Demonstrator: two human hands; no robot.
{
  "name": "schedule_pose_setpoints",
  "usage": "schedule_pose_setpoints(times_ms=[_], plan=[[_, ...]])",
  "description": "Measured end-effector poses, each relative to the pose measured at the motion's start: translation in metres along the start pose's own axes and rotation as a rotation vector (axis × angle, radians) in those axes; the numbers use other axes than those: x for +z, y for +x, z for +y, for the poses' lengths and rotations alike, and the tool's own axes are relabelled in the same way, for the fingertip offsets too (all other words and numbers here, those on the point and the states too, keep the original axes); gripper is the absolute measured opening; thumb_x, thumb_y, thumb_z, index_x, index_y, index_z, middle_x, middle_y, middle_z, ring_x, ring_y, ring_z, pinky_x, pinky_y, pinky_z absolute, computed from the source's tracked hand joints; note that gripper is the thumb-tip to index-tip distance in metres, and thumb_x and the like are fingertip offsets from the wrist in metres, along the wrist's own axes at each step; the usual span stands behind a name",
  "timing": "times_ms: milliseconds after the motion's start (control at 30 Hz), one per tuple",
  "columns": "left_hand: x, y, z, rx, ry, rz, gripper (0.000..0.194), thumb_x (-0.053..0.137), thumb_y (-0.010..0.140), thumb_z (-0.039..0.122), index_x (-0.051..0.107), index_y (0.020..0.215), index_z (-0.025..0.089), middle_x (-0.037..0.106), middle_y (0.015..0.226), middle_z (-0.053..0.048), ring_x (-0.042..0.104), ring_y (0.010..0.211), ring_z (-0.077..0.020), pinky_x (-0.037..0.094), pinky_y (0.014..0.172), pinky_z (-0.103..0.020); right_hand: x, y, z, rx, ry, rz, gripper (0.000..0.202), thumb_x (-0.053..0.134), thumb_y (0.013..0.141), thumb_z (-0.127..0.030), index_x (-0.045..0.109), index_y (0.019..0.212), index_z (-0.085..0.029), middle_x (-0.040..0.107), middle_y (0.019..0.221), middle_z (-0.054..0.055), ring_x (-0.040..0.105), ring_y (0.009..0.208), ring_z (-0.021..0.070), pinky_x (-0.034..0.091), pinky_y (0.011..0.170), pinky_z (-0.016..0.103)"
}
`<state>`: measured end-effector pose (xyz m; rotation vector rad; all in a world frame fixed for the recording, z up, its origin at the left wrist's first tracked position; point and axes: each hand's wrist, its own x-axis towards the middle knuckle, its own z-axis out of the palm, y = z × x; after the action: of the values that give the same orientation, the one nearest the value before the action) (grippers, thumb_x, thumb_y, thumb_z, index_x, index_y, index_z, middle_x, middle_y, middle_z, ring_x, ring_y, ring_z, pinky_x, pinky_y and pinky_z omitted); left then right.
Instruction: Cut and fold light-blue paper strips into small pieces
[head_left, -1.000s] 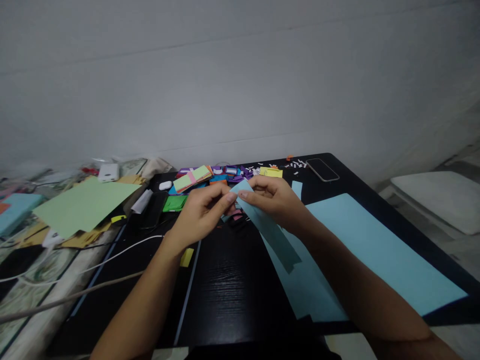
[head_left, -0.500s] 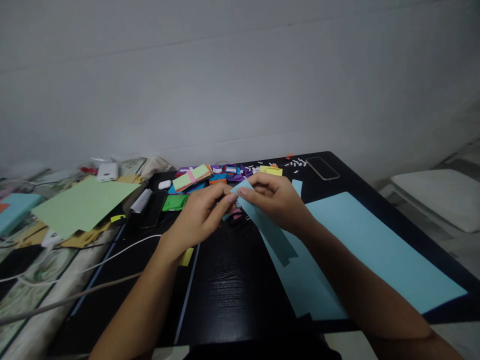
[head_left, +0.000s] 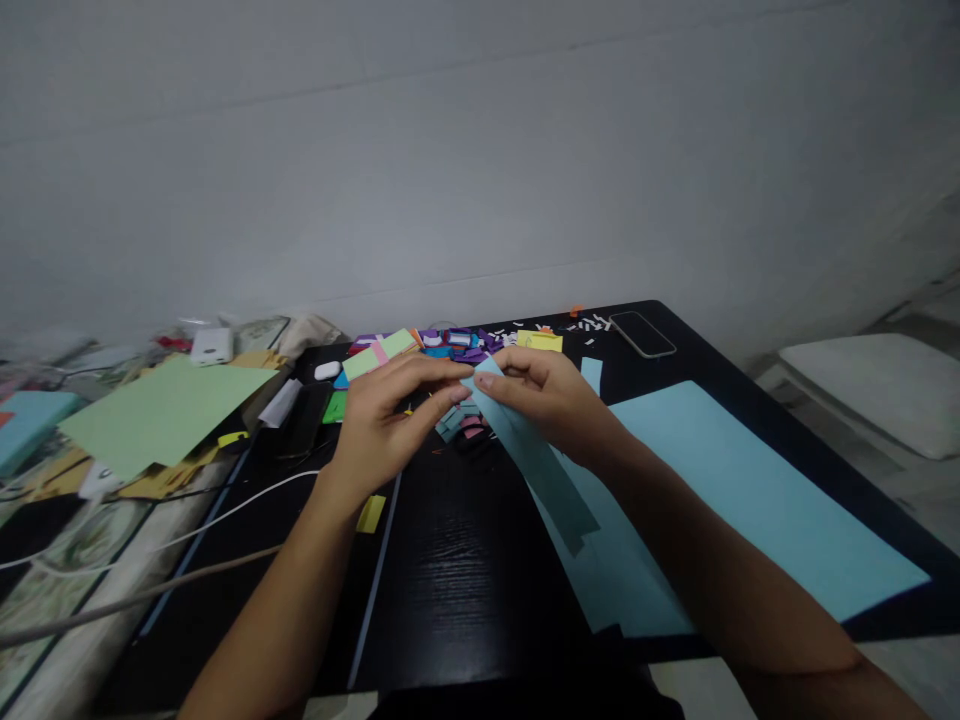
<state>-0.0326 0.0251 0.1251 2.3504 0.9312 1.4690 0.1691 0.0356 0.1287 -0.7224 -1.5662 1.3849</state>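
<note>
A long light-blue paper strip [head_left: 551, 480] slants down from my hands over the dark table, its lower end hanging above a larger blue sheet [head_left: 720, 470]. My right hand [head_left: 551, 400] pinches the upper end, thumb on the near face and the other fingers curled behind. At the strip's upper left edge is my left hand [head_left: 397, 405], with thumb and index slightly apart and the index fingertip at the corner. Below the fingers lies a small heap of blue and pink paper pieces [head_left: 457, 422], partly covered by the hands.
Toward the wall lie a banded stack of coloured paper [head_left: 379, 352], purple pieces [head_left: 469, 345], a yellow piece [head_left: 540, 342] and white scraps. A phone [head_left: 642, 334] rests at the back right. Green sheets [head_left: 165, 410] and cables [head_left: 150, 600] are at left; a white stool [head_left: 877, 390] stands right.
My left fingers have loosened and drawn slightly left from the strip's end, with the index straighter. The right hand keeps its pinch, and the strip's lower end has shifted a little.
</note>
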Motion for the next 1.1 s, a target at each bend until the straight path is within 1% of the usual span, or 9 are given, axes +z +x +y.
schedule_pose_setpoints(times_ms=[67, 167, 333, 600, 767, 867, 933, 1100], plan=[[-0.0003, 0.0005, -0.0017, 0.056, 0.022, 0.011, 0.017, 0.076, 0.090, 0.021, 0.078, 0.107, 0.024, 0.080, 0.099, -0.004, 0.072, 0.086, -0.0168, 0.055, 0.081, -0.032, 0.0003, 0.0000, -0.0010, 0.007, -0.015, -0.014, 0.028, 0.071, 0.086, -0.045, 0.067, 0.083, -0.017, 0.067, 0.076, 0.001, 0.061, 0.070, 0.0142, 0.049, 0.063, 0.027], [-0.0006, 0.0010, -0.0029, 0.057, 0.033, 0.027, 0.017, 0.077, 0.089, 0.021, 0.079, 0.106, 0.025, 0.080, 0.097, -0.004, 0.073, 0.084, -0.0167, 0.056, 0.078, -0.032, 0.0014, -0.0004, -0.0015, 0.027, -0.009, -0.022, 0.028, 0.069, 0.088, -0.044, 0.068, 0.084, -0.017, 0.067, 0.076, 0.001, 0.062, 0.071, 0.0148, 0.049, 0.064, 0.028], [-0.0009, 0.0022, -0.0025, 0.081, 0.046, 0.032, 0.020, 0.078, 0.088, 0.023, 0.078, 0.107, 0.027, 0.080, 0.097, -0.003, 0.073, 0.084, -0.0171, 0.057, 0.078, -0.034, 0.0014, -0.0008, -0.0006, 0.043, 0.026, -0.011, 0.029, 0.072, 0.085, -0.045, 0.069, 0.086, -0.016, 0.068, 0.078, 0.002, 0.061, 0.071, 0.0141, 0.050, 0.064, 0.027], [0.0008, 0.0017, -0.0020, 0.059, 0.040, 0.070, 0.019, 0.080, 0.086, 0.020, 0.080, 0.103, 0.027, 0.080, 0.094, -0.002, 0.073, 0.084, -0.0165, 0.057, 0.080, -0.033, 0.0032, 0.0000, 0.0011, 0.015, 0.017, 0.017, 0.027, 0.072, 0.085, -0.043, 0.070, 0.084, -0.016, 0.069, 0.078, 0.002, 0.061, 0.070, 0.0135, 0.050, 0.063, 0.026], [0.0020, 0.0011, -0.0012, 0.033, 0.019, 0.088, 0.017, 0.081, 0.085, 0.022, 0.080, 0.101, 0.027, 0.080, 0.094, -0.002, 0.073, 0.081, -0.0158, 0.057, 0.077, -0.033, 0.0057, -0.0013, 0.0012, -0.009, 0.013, 0.030, 0.027, 0.069, 0.088, -0.044, 0.069, 0.083, -0.017, 0.066, 0.071, 0.000, 0.060, 0.066, 0.0129, 0.049, 0.060, 0.026], [0.0022, 0.0008, -0.0012, 0.026, 0.014, 0.094, 0.016, 0.082, 0.084, 0.021, 0.080, 0.099, 0.027, 0.080, 0.091, -0.001, 0.073, 0.080, -0.0151, 0.057, 0.078, -0.032, 0.0060, -0.0027, 0.0005, -0.028, 0.005, 0.025, 0.025, 0.071, 0.087, -0.042, 0.070, 0.085, -0.017, 0.068, 0.077, 0.002, 0.061, 0.070, 0.0135, 0.050, 0.062, 0.026], [0.0021, 0.0005, -0.0012, 0.033, 0.023, 0.097, 0.017, 0.082, 0.084, 0.020, 0.080, 0.099, 0.027, 0.080, 0.091, 0.000, 0.073, 0.081, -0.0151, 0.058, 0.080, -0.032, 0.0061, -0.0033, 0.0002, -0.026, 0.017, 0.020, 0.025, 0.073, 0.085, -0.041, 0.070, 0.086, -0.017, 0.069, 0.079, 0.002, 0.063, 0.072, 0.0143, 0.051, 0.063, 0.026], [0.0016, 0.0005, -0.0006, 0.027, 0.021, 0.104, 0.015, 0.082, 0.083, 0.021, 0.081, 0.097, 0.026, 0.080, 0.089, -0.002, 0.075, 0.083, -0.0173, 0.058, 0.080, -0.033, 0.0067, -0.0042, -0.0003, 0.016, 0.075, 0.024, 0.027, 0.075, 0.084, -0.044, 0.071, 0.085, -0.017, 0.068, 0.073, 0.001, 0.064, 0.068, 0.0147, 0.053, 0.062, 0.027]])
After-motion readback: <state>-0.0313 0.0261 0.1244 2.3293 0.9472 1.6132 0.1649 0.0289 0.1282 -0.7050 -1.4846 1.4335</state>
